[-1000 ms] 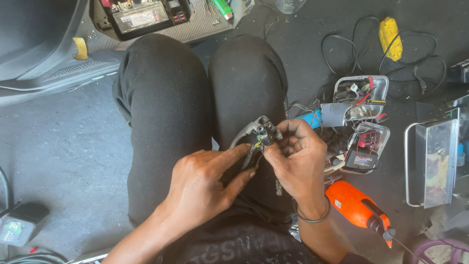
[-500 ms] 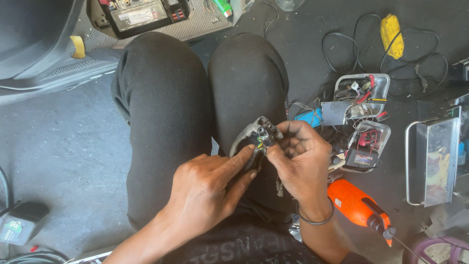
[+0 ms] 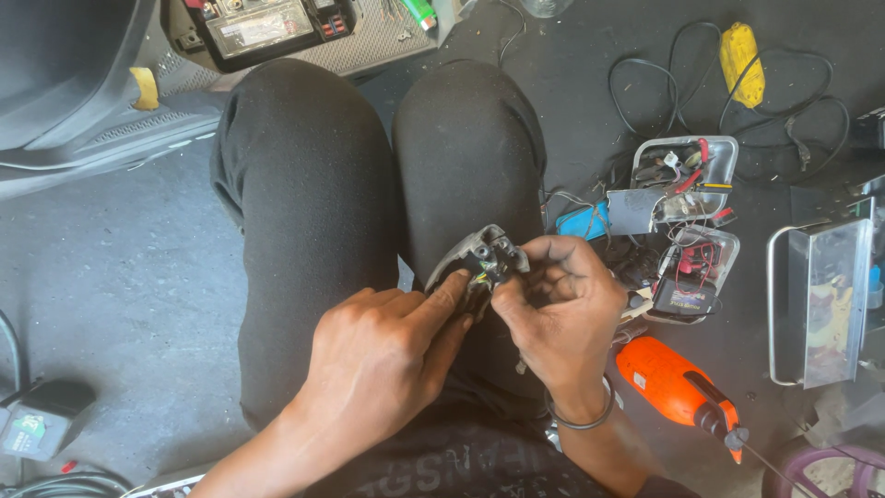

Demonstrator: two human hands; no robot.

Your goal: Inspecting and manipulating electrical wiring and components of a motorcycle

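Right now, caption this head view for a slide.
Both hands, left hand and right hand, grip a small grey wired housing above an orange drill.

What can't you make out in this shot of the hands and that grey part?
Head view only:
- Grey part: its lower end is hidden by the left hand and right hand.
- Its wires: too small to trace.
- Orange drill: bit tip too thin to make out.
- Purple wheel: cut off by the frame's corner.

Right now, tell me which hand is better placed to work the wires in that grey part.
Probably the right hand: its fingertips pinch at the wires, while the left hand braces the grey part from below.
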